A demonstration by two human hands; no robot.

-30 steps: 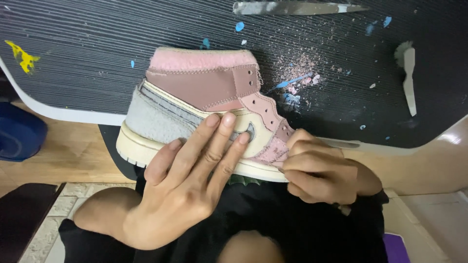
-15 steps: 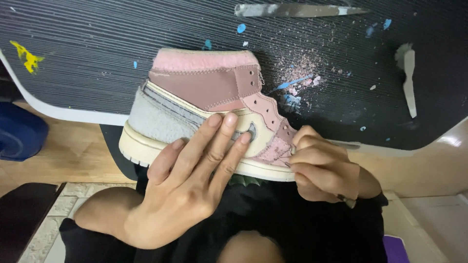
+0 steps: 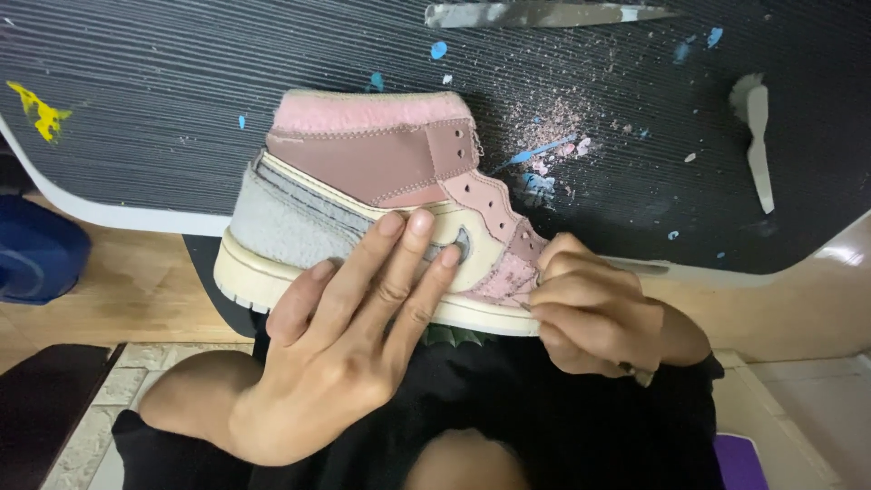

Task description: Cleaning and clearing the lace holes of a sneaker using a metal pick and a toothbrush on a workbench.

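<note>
The left hand (image 3: 349,349) lies flat, fingers spread and straight, against the side of a pink, cream and grey high-top shoe (image 3: 363,195). Its fingertips (image 3: 419,223) reach the cream mid-panel, and the palm hangs below the pale sole edge (image 3: 263,281) over the lap. The grip here is open: it presses on the shoe and does not close round it.

The right hand (image 3: 594,313) is curled tight at the toe end, fingers pressed together in a pinch at the worn pink toe panel, just above the sole line. Whether it pinches a small tool or only the shoe I cannot tell; something dark and thin shows under the knuckles.

The shoe lies on its side, heel away from the right grip and toe into it, half on the curved front edge (image 3: 136,218) of the dark ribbed tabletop (image 3: 181,82) and half over the black-clad lap.

Beyond the right grip lie pink scrapings (image 3: 553,122) and blue paint flecks, close to the shoe's laces. Farther off, a grey smeared scraper (image 3: 758,136) and a long paint-crusted blade (image 3: 544,13) lie near the far edge, well apart from both hands. The stretch of tabletop beyond the left grip is bare save a yellow splash (image 3: 38,111).
</note>
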